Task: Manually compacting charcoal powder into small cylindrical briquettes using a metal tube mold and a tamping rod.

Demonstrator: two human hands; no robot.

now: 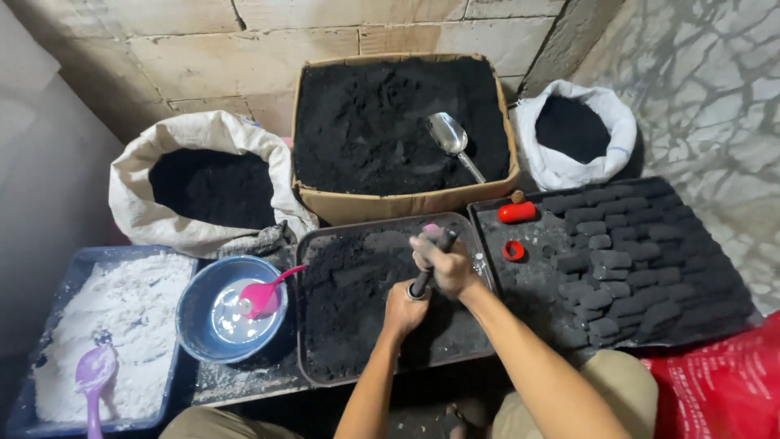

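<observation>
Black upright press tool [428,264], soot-coated

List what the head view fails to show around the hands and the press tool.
- Tool lower end: hidden by left hand.
- Tool grip: wrapped by right hand.
- Tray near rim: behind the forearms.
- Red bag: cut by the right edge.
- Purple spoon: cut by the bottom edge.

scoop [452,140] in box [404,202], bowl [197,306] left of tray [325,370]
</observation>
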